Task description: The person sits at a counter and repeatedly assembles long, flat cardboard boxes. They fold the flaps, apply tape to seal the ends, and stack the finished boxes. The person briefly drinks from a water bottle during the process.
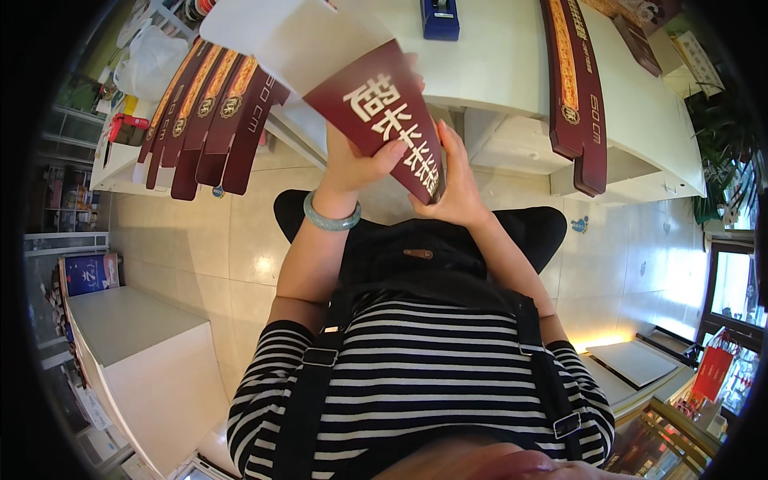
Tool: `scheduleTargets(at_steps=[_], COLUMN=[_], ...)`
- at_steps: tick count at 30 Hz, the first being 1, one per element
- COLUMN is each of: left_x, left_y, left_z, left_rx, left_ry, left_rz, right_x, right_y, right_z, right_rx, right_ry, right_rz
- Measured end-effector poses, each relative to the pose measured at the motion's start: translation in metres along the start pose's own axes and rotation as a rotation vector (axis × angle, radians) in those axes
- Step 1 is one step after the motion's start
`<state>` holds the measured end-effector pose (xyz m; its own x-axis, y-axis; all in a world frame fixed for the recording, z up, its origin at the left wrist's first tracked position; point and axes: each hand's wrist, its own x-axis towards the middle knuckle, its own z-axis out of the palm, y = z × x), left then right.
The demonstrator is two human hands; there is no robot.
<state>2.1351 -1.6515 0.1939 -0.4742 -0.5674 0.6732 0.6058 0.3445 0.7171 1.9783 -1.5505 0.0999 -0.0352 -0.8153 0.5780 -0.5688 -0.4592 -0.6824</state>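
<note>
In front of my body, over the near edge of the white table (500, 52), I hold a maroon cardboard carton (364, 120) with large pale lettering and a white upper part. The carton is tilted, its white end up and to the left. My left hand (356, 164) grips its left side, thumb across the front and fingers hidden behind. My right hand (458, 180) closes around the narrow lower end, fingers along the right edge and thumb beneath. A jade-coloured bangle (330, 214) circles my left wrist.
Several long flat maroon cartons (210, 120) lie overlapping at the left, past the table's edge. More maroon cartons (566, 96) overhang it at the right. A blue tape dispenser (441, 20) stands at the back. A white cabinet (160, 360) is at lower left, a plant (724, 180) far right.
</note>
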Motion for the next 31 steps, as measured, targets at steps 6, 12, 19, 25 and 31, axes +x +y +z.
scheduleTargets(at_steps=[6, 12, 19, 25, 31], left_x=[0.004, -0.035, -0.049, -0.033, -0.019], left_y=[0.003, -0.022, 0.003, 0.042, 0.048], left_z=[-0.011, 0.004, 0.029, 0.039, 0.043], left_rx=[0.115, 0.217, 0.569, 0.689, 0.844], left_ry=[0.077, -0.123, -0.098, -0.150, -0.225], left_rz=[-0.001, -0.181, 0.003, 0.173, 0.106], right_x=[0.006, 0.039, 0.038, 0.048, 0.046], right_y=[0.004, -0.016, -0.041, -0.067, -0.065], right_z=[-0.012, -0.038, -0.067, -0.079, -0.087], right_rx=[0.257, 0.509, 0.355, 0.337, 0.233], right_ry=[-0.055, 0.067, 0.038, 0.032, 0.018], right_rz=[0.251, -0.227, -0.361, -0.407, -0.408])
